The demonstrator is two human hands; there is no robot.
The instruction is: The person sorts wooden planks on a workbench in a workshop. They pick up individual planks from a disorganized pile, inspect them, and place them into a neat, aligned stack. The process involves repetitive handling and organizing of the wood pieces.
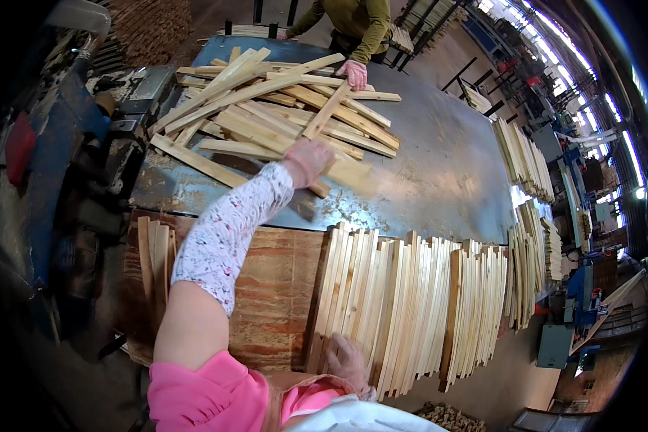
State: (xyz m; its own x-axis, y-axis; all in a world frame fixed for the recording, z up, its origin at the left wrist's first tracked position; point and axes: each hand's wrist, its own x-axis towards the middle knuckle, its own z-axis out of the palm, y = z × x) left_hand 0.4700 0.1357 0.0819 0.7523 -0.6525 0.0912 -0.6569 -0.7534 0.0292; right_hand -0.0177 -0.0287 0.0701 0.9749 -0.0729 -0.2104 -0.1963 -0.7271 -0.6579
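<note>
My left arm, in a flowered sleeve, reaches over the metal table to a loose pile of wooden slats. My left hand is closed on a wooden slat; both are smeared by motion. Close to my body, my right hand lies with its fingers apart against the near left end of a row of wooden slats laid side by side. Across the table, a co-worker's pink-gloved hand holds another slat that slants down toward my left hand.
The blue-grey metal table has sawdust on it. A brown wooden board lies before me, with a few slats at its left. Further slat stacks stand at the right. Machinery borders the left side.
</note>
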